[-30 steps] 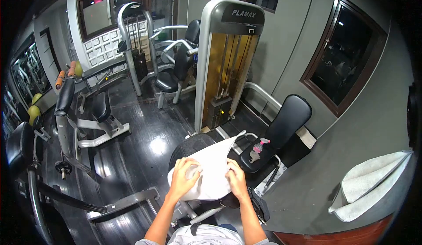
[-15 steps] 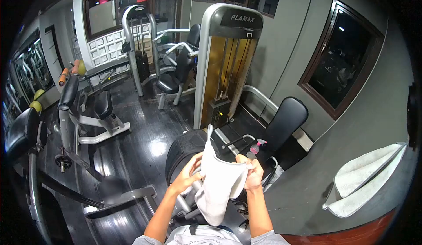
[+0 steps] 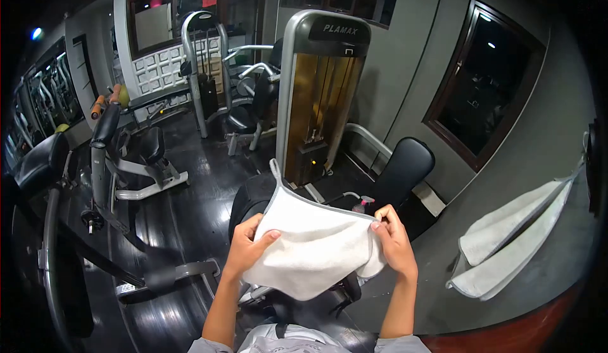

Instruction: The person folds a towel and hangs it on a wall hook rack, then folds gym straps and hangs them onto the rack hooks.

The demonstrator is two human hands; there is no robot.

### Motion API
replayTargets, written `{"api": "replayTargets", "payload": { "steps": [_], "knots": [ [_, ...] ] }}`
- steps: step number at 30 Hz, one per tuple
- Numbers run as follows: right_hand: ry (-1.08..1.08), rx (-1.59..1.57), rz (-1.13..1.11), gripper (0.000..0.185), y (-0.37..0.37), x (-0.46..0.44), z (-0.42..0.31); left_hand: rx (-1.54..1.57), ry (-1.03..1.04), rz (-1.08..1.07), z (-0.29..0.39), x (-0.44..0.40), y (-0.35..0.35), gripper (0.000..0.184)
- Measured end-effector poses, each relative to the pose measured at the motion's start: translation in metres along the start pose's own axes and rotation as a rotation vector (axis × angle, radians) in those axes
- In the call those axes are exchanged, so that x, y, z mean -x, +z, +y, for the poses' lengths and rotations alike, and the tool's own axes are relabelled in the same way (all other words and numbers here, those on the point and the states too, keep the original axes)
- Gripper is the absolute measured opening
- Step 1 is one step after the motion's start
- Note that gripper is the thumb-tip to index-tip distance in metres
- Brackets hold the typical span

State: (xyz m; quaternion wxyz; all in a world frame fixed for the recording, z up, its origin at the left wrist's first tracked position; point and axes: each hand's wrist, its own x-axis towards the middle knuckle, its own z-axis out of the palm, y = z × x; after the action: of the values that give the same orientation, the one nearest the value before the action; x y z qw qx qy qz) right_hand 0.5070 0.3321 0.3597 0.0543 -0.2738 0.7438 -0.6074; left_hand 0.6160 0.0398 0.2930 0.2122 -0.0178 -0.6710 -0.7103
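Grey-edged white towel (image 3: 304,252) hangs before the person's shirt (image 3: 285,340), left hand (image 3: 246,244) pinching its side, right hand (image 3: 395,242) its upper corner, apparently mid-spreading, the next move calling for firm pinches

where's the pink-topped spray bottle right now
In the head view, the spray bottle is right of centre, just above the white cloth, up and left of the right hand, near the black backrest.
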Motion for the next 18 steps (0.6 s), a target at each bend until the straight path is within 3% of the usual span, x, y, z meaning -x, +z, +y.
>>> {"api": "replayTargets", "payload": {
  "steps": [4,5,11,16,18],
  "knots": [
    [0.095,0.328,0.115,0.020,-0.019,0.047,-0.018,-0.122,0.067,0.016,0.015,0.008,0.020,0.023],
    [-0.092,0.365,0.174,0.020,-0.023,0.057,-0.008,-0.104,0.098,0.008,0.019,0.011,0.028,0.025],
    [-0.033,0.396,0.248,0.018,-0.052,0.120,-0.017,-0.233,0.217,-0.047,0.051,0.022,0.076,0.026],
    [0.017,0.429,0.289,0.020,-0.076,0.166,-0.020,-0.267,0.167,-0.189,0.064,0.027,0.111,0.027],
    [0.016,0.450,0.286,0.022,-0.086,0.183,-0.021,-0.212,0.265,-0.231,0.066,0.027,0.133,0.026]
  ]
}}
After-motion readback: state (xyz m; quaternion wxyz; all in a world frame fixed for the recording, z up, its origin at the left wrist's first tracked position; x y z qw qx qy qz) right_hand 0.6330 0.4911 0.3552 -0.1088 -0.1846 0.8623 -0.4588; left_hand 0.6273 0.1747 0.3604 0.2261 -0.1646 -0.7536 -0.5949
